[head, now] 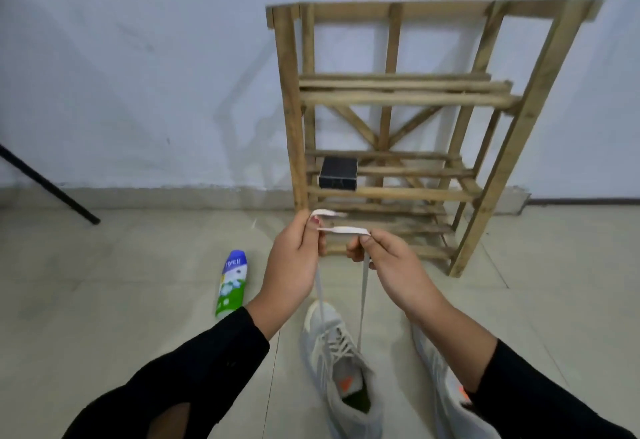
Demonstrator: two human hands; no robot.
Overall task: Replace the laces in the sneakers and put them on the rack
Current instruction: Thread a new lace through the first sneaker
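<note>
The left hand and right hand each pinch one end of the flat white fabric lace, which rises from the grey mesh sneaker on the pale tiled floor before the wooden slatted rack; being limp and light, it probably handles best near its tips.

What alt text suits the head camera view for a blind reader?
The left hand and right hand each hold up an end of the white lace threaded through a grey sneaker. A second sneaker lies beside it; a wooden rack stands ahead.
</note>
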